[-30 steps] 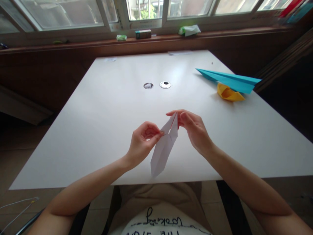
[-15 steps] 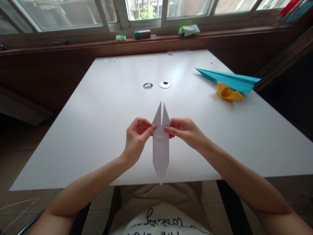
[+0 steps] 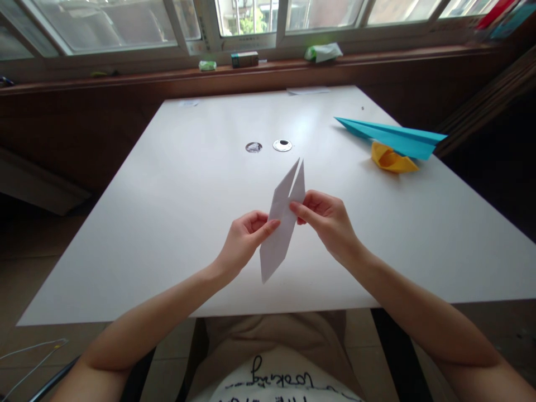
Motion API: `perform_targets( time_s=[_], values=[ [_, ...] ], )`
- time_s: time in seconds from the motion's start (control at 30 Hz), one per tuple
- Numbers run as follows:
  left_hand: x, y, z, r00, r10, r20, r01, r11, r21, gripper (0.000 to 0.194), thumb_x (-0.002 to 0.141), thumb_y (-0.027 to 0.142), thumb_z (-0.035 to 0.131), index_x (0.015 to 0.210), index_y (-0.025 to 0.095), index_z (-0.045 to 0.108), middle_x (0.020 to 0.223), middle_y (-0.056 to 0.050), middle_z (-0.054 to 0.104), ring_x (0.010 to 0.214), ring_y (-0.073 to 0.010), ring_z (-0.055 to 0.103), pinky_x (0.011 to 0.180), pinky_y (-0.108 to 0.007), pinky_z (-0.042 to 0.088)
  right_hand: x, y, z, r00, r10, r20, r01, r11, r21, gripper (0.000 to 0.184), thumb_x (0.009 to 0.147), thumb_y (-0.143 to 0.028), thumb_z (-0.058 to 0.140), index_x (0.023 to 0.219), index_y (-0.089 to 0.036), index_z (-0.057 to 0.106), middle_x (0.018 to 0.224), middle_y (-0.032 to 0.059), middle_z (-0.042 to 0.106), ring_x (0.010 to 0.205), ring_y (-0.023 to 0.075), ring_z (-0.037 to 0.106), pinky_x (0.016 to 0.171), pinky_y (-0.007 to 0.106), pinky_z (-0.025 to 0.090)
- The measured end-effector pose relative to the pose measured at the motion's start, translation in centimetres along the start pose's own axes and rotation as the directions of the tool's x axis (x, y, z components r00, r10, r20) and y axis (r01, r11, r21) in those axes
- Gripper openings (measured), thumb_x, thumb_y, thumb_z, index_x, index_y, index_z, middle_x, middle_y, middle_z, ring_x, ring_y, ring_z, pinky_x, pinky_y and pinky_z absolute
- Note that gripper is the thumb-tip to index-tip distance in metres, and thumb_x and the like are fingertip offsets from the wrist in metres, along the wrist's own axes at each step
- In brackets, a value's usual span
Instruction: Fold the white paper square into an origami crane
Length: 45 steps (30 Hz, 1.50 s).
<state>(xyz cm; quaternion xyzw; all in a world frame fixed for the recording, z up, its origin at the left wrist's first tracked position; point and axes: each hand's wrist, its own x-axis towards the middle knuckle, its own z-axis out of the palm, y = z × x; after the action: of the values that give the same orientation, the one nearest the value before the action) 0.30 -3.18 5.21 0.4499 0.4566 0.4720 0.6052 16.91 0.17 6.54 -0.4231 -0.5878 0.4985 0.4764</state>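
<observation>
Between my hands is a white folded paper (image 3: pixel 278 237), long and narrow, with two points at its far end split by a slit and one point at the near end. It leans to the right, its split end away from me. My left hand (image 3: pixel 249 237) pinches the left edge around the middle, thumb on top. On the right edge, just below the slit, my right hand (image 3: pixel 329 215) grips it between thumb and fingers. The fingertips under the paper are partly hidden.
A blue paper plane (image 3: pixel 393 137) and a yellow paper boat (image 3: pixel 389 159) lie on the right of the white table (image 3: pixel 146 223). Two round pieces, a greyish disc (image 3: pixel 253 147) and a white one with a black spot (image 3: pixel 282 146), lie beyond the paper. Small packets line the windowsill (image 3: pixel 276 67).
The white folded paper has turned clockwise, and its near point has moved away from the table's front edge. My left hand sits slightly lower on it, my right hand slightly higher.
</observation>
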Motion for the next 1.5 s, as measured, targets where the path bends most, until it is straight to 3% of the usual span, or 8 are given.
perform_targets(
  time_s=[0.13,0.3,0.53,0.7,0.9,1.2,1.37,1.5],
  values=[
    [-0.1,0.2,0.1,0.999,-0.041,0.017,0.041,0.999,-0.008,0.027,0.07,0.039,0.069,0.066,0.015,0.058,0.061,0.001,0.059,0.055,-0.0085,0.051,0.05,-0.02,0.04,0.4,0.2,-0.1,1.0,0.028,0.011,-0.029,0.995,0.098,0.02,0.075,-0.033,0.066,0.066,-0.016,0.059,0.057,-0.0036,0.05,0.053,0.0073,0.046,0.052,0.023,0.039],
    [0.0,-0.3,0.1,0.999,-0.03,-0.034,0.028,0.999,-0.043,0.028,0.071,0.039,0.068,0.067,0.015,0.055,0.063,0.001,0.061,0.055,-0.0087,0.053,0.05,-0.019,0.04,0.6,0.6,0.1,0.977,0.149,0.153,-0.173,0.973,0.155,0.025,0.071,-0.034,0.07,0.082,-0.017,0.055,0.062,-0.0034,0.056,0.055,0.0083,0.049,0.054,0.023,0.04],
    [0.2,-0.1,0.0,0.999,0.049,-0.017,-0.05,0.997,-0.058,0.048,0.08,0.037,0.058,0.122,0.023,0.041,0.07,-0.001,0.066,0.062,-0.0157,0.064,0.056,-0.025,0.048,0.6,0.6,0.4,0.93,0.227,0.29,-0.295,0.93,0.218,0.036,0.073,-0.03,0.067,0.102,-0.015,0.053,0.067,-0.0016,0.059,0.056,0.008,0.047,0.054,0.023,0.036],
    [0.2,0.2,-0.1,0.985,0.159,0.064,-0.159,0.987,-0.011,0.028,0.085,0.032,0.047,0.111,0.024,0.054,0.082,-0.001,0.066,0.075,-0.0158,0.063,0.067,-0.028,0.05,0.7,0.1,0.1,0.923,0.252,0.289,-0.325,0.915,0.238,0.043,0.072,-0.029,0.068,0.11,-0.016,0.053,0.062,-0.0037,0.054,0.055,0.0084,0.045,0.053,0.023,0.034],
    [0.2,0.0,-0.5,0.961,0.246,0.128,-0.241,0.969,-0.054,0.03,0.082,0.03,0.054,0.111,0.026,0.051,0.102,-0.004,0.062,0.088,-0.0174,0.061,0.072,-0.027,0.049,0.3,-0.3,0.0,0.946,0.201,0.253,-0.262,0.936,0.236,0.062,0.073,-0.032,0.067,0.127,-0.022,0.038,0.057,-0.0068,0.051,0.052,0.0087,0.043,0.051,0.022,0.035],
    [0.8,-0.3,-0.6,0.948,0.318,0.002,-0.318,0.948,0.012,0.017,0.075,0.027,0.066,0.089,0.02,0.059,0.094,-0.004,0.062,0.087,-0.0139,0.06,0.072,-0.023,0.049,-0.1,-0.5,0.1,0.974,0.086,0.21,-0.13,0.969,0.209,0.015,0.081,-0.027,0.056,0.094,-0.023,0.062,0.071,-0.0018,0.056,0.059,0.0091,0.047,0.055,0.022,0.039],
    [1.0,-0.3,-0.9,0.96,0.261,-0.106,-0.261,0.965,0.008,0.018,0.073,0.03,0.069,0.086,0.019,0.063,0.083,-0.002,0.066,0.078,-0.012,0.06,0.068,-0.022,0.048,-0.1,-0.3,0.1,0.981,0.034,0.192,-0.072,0.979,0.19,0.013,0.079,-0.022,0.056,0.088,-0.022,0.064,0.079,0.0002,0.062,0.072,0.0121,0.055,0.066,0.025,0.043],
    [1.0,-0.2,-0.9,0.97,0.231,-0.072,-0.233,0.972,-0.022,0.021,0.073,0.033,0.068,0.089,0.02,0.062,0.083,-0.002,0.066,0.076,-0.0118,0.06,0.066,-0.022,0.047,-0.2,-0.4,0.0,0.981,-0.019,0.191,-0.015,0.984,0.177,0.01,0.077,-0.023,0.06,0.085,-0.022,0.066,0.084,0.0009,0.066,0.079,0.0135,0.059,0.07,0.026,0.046]
  ],
)
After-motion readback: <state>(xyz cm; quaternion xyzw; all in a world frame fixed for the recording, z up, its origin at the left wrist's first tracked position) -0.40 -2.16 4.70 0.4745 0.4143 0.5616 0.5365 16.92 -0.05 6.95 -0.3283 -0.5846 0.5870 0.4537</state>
